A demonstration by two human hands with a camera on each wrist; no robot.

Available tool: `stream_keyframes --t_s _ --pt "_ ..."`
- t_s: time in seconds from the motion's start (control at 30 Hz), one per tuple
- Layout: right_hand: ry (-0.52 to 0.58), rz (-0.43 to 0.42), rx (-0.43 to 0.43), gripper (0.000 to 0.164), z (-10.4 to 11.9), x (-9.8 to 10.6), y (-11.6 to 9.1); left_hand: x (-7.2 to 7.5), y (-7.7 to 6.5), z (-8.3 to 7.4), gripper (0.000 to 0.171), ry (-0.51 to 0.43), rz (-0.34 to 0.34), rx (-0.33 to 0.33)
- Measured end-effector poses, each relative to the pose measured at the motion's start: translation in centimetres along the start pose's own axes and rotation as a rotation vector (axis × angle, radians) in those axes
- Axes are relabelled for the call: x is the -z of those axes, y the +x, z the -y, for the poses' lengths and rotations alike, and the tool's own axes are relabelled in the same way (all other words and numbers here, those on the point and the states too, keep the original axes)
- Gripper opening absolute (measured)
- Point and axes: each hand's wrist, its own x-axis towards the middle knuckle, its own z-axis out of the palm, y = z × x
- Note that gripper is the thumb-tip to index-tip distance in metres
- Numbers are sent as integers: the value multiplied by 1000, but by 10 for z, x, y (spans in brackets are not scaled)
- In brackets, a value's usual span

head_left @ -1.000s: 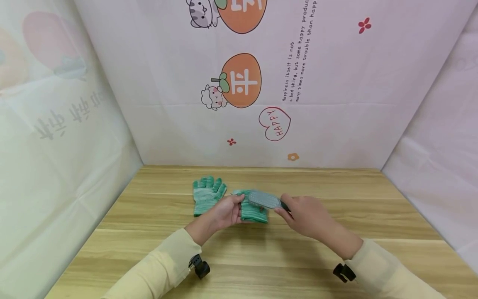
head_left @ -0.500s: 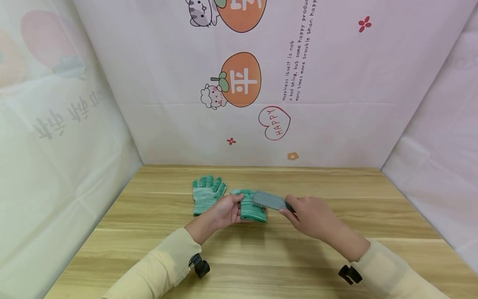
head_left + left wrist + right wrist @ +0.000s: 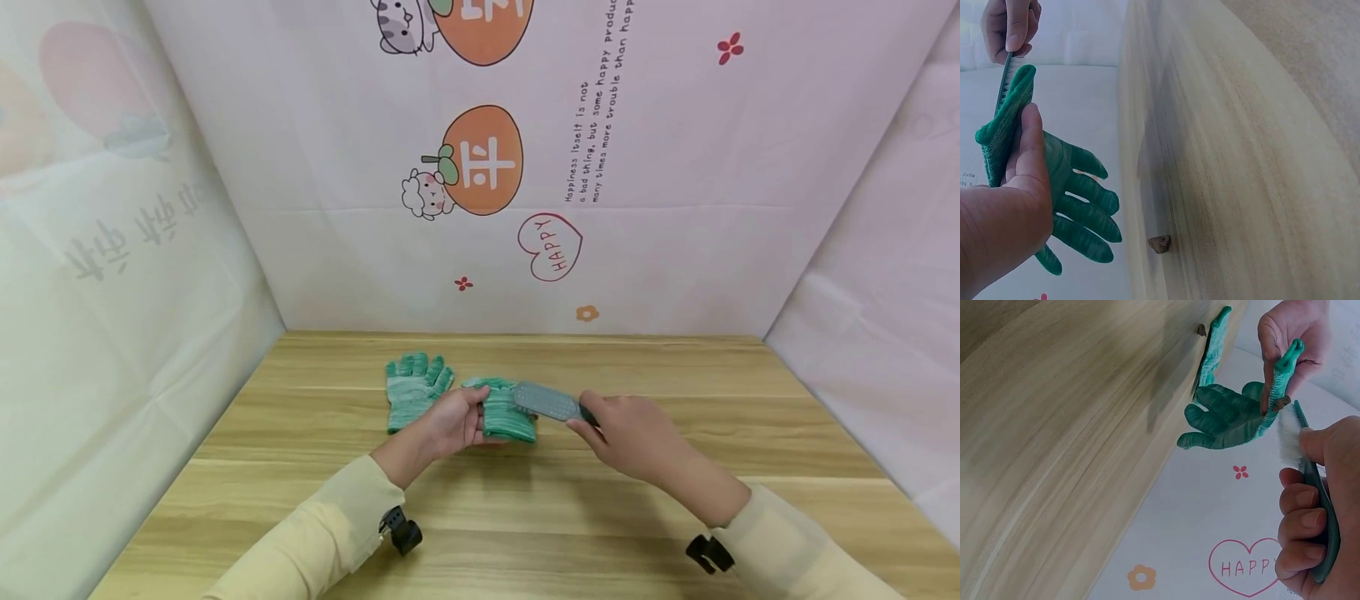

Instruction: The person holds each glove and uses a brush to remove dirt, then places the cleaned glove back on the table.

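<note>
My left hand [image 3: 452, 422] holds up a green-and-white knit glove [image 3: 508, 414] by its cuff, and the glove's fingers hang free in the left wrist view. A brown clump [image 3: 1282, 403] sticks to the cuff. In my right hand [image 3: 633, 433] is a brush [image 3: 546, 402] with a grey-green back, dark handle and white bristles [image 3: 1289, 434]. Its bristle side faces the cuff, close to the clump; whether they touch I cannot tell. The matching glove [image 3: 412, 396] lies palm-flat on the table, left of the held one.
The wood-grain table [image 3: 465, 533] spans the area below both hands. A small brown lump [image 3: 1159, 244] shows against the tabletop in the left wrist view. Printed white cloth [image 3: 660, 267] stands behind and at both sides of the table.
The brush and my right hand have shifted a little to the right across the held glove. My left hand and the lying glove stay nearly where they were.
</note>
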Motion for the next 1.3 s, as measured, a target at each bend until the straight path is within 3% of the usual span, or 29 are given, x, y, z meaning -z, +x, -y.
stream_keyframes --t_s 0.5,0.83,1.3 --pt "-3 14 -31 24 -4 1 -10 2 0 -2 26 2 37 -10" --pt "-6 -4 -23 24 -9 1 -15 5 -2 -3 38 17 26 -17" --pt "0 33 -61 24 -14 4 -21 5 -1 -5 36 12 13 -12"
